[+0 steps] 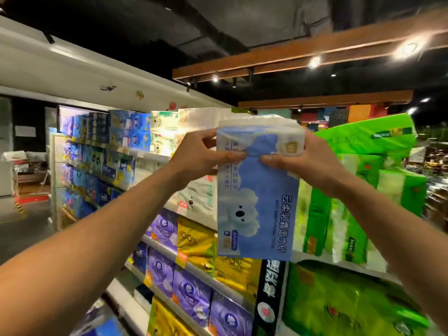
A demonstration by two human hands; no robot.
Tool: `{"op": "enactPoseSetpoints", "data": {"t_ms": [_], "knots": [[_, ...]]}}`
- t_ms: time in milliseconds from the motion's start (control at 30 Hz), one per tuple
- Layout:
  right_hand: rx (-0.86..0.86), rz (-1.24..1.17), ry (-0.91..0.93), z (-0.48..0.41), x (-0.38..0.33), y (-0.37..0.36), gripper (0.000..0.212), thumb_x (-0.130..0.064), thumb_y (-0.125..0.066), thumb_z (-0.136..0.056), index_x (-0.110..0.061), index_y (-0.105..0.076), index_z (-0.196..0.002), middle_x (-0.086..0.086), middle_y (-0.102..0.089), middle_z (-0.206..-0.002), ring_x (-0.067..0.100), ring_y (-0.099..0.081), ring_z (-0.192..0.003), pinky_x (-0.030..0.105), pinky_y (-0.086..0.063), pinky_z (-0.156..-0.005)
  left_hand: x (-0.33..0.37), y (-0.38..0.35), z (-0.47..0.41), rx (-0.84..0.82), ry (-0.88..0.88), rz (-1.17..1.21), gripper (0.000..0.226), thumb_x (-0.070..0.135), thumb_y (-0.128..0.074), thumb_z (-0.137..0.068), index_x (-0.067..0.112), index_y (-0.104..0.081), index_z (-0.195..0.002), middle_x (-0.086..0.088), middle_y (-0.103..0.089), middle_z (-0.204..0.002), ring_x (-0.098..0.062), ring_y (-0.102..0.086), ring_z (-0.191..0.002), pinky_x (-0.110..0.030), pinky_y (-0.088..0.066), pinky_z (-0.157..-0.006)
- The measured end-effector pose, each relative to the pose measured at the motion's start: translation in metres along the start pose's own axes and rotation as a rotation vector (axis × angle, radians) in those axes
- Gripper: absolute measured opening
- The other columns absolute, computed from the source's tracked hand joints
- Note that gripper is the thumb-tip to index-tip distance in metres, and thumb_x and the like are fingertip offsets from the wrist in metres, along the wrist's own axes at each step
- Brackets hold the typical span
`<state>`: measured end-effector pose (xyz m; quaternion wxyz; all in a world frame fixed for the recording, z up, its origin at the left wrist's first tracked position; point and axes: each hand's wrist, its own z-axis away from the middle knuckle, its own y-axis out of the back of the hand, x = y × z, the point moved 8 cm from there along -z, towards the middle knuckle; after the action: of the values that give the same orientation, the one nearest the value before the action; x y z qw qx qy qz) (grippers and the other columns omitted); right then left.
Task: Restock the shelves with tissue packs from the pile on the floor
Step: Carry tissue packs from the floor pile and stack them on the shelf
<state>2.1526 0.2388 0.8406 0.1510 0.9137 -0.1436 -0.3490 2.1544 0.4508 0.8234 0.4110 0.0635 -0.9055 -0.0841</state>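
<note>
A blue tissue pack [259, 197] with a koala print hangs upright in front of me at head height. My left hand [198, 155] pinches its upper left part, thumb on the front. My right hand [308, 158] grips the upper right part the same way. The pack is held before the upper shelves [194, 215], close to white and pale packs [201, 117] stacked on the top level. The floor pile is out of view.
Shelves run from left to right, filled with blue packs [114, 166], purple packs [191, 294], yellow packs [194, 241] and green packs [363, 209]. A black pack [271, 294] stands below the held one. An open aisle floor [24, 229] lies at the left.
</note>
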Motion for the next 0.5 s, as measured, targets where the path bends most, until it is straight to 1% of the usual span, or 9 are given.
{"op": "enactPoseSetpoints", "data": {"t_ms": [100,167,200,267,300,333,400,433,500], "knots": [[-0.013,0.017,0.035,-0.080,0.029,-0.006,0.071,-0.023,-0.091,-0.069,-0.016,-0.059,-0.131,-0.001,-0.075,-0.113,0.014,-0.075,-0.098,0.030,-0.062,-0.076,-0.027,0.009,-0.077,0.009,-0.050,-0.006,0.021,0.020,-0.081,-0.081,0.024,-0.070,-0.098,0.002,-0.075,-0.095,-0.011,-0.074,-0.082,-0.029,-0.061,-0.062],[-0.025,0.028,0.065,-0.127,0.042,-0.012,0.073,-0.026,-0.090,-0.066,-0.016,-0.060,-0.132,0.001,-0.075,-0.116,0.011,-0.074,-0.099,0.030,-0.061,-0.081,-0.044,0.015,-0.126,0.010,-0.080,0.000,0.022,0.020,-0.080,-0.082,0.019,-0.070,-0.101,0.000,-0.075,-0.094,-0.010,-0.074,-0.080,-0.026,-0.058,-0.060],[-0.032,0.042,0.083,-0.150,0.047,-0.015,0.069,-0.027,-0.089,-0.067,-0.018,-0.062,-0.129,0.001,-0.075,-0.116,0.009,-0.073,-0.099,0.030,-0.060,-0.083,-0.054,0.018,-0.151,0.006,-0.094,0.007,0.021,0.020,-0.080,-0.082,0.018,-0.070,-0.100,0.002,-0.075,-0.091,-0.010,-0.073,-0.078,-0.026,-0.058,-0.059],[-0.040,0.078,0.107,-0.192,0.064,-0.021,0.054,-0.020,-0.087,-0.074,-0.021,-0.066,-0.124,0.001,-0.075,-0.117,0.006,-0.069,-0.097,0.028,-0.059,-0.085,-0.075,0.024,-0.199,-0.022,-0.127,0.016,0.016,0.021,-0.079,-0.083,0.020,-0.070,-0.097,0.006,-0.075,-0.085,-0.008,-0.073,-0.075,-0.024,-0.056,-0.056],[-0.045,0.104,0.111,-0.212,0.073,-0.025,0.051,-0.017,-0.086,-0.077,-0.020,-0.067,-0.125,0.003,-0.075,-0.119,0.007,-0.068,-0.098,0.029,-0.058,-0.088,-0.085,0.026,-0.222,-0.041,-0.149,0.013,0.016,0.024,-0.078,-0.084,0.021,-0.071,-0.097,0.007,-0.076,-0.087,-0.009,-0.074,-0.078,-0.024,-0.057,-0.057],[-0.044,0.133,0.111,-0.231,0.083,-0.028,0.053,-0.018,-0.086,-0.079,-0.016,-0.067,-0.128,0.007,-0.073,-0.123,0.009,-0.067,-0.101,0.032,-0.058,-0.092,-0.095,0.027,-0.246,-0.061,-0.176,0.006,0.019,0.027,-0.078,-0.084,0.021,-0.071,-0.100,0.005,-0.076,-0.092,-0.011,-0.075,-0.083,-0.027,-0.058,-0.060],[-0.017,0.177,0.109,-0.261,0.103,-0.031,0.059,-0.022,-0.087,-0.077,-0.012,-0.066,-0.131,0.014,-0.071,-0.126,0.017,-0.068,-0.109,0.042,-0.056,-0.099,-0.116,0.026,-0.290,-0.105,-0.231,0.005,0.027,0.032,-0.078,-0.084,0.021,-0.072,-0.108,0.004,-0.076,-0.101,-0.015,-0.074,-0.091,-0.032,-0.061,-0.066],[0.002,0.186,0.099,-0.275,0.114,-0.029,0.056,-0.020,-0.087,-0.076,-0.013,-0.067,-0.128,0.013,-0.072,-0.123,0.020,-0.069,-0.109,0.042,-0.058,-0.097,-0.126,0.024,-0.312,-0.131,-0.255,0.016,0.030,0.034,-0.078,-0.084,0.021,-0.072,-0.110,0.005,-0.076,-0.102,-0.014,-0.074,-0.091,-0.033,-0.061,-0.068],[0.022,0.205,0.059,-0.302,0.135,-0.026,0.045,-0.017,-0.083,-0.077,-0.017,-0.069,-0.120,0.005,-0.076,-0.113,0.019,-0.071,-0.104,0.038,-0.060,-0.090,-0.144,0.018,-0.354,-0.179,-0.289,0.045,0.033,0.035,-0.078,-0.084,0.020,-0.072,-0.112,0.006,-0.076,-0.102,-0.013,-0.074,-0.090,-0.032,-0.062,-0.068]]}}
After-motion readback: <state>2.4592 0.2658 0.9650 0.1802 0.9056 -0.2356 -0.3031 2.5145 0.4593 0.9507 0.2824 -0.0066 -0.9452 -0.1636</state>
